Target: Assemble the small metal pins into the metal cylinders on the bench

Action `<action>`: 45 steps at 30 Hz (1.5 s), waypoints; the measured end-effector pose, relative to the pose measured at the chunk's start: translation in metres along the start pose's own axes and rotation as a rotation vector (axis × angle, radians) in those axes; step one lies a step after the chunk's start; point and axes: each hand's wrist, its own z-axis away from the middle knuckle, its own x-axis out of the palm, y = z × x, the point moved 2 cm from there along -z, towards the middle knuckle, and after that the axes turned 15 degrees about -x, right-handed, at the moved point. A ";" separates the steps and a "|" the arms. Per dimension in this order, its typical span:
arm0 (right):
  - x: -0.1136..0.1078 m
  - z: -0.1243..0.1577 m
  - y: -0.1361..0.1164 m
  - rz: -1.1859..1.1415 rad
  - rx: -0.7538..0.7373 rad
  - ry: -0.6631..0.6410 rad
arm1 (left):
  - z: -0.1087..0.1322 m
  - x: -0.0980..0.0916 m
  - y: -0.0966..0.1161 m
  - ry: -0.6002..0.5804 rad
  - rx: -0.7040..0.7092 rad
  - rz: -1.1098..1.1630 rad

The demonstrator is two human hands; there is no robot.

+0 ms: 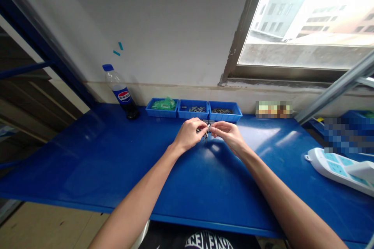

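Note:
Both my hands meet above the blue table (87,163), just in front of three blue bins. My left hand (189,134) is closed in a pinch on small dark metal parts (205,135). My right hand (226,132) pinches the same small parts from the other side, fingertips almost touching the left ones. The parts are too small to name. Nearest behind them stand the middle bin (193,109) with grey metal pieces and the right bin (224,111) with dark thin pieces.
The left bin (162,107) holds green bags. A cola bottle (122,92) stands at the back left by the wall. A white power strip (340,168) lies at the right. A metal bar (336,90) slants under the window.

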 end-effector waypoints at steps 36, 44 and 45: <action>-0.024 -0.002 -0.007 0.100 -0.055 0.267 | 0.012 0.027 0.007 -0.165 0.053 -0.570; -0.022 -0.001 -0.005 0.224 -0.066 0.145 | 0.008 0.020 0.009 -0.097 0.005 -0.479; -0.020 -0.001 -0.004 0.233 -0.056 0.113 | 0.007 0.018 0.009 -0.077 0.005 -0.457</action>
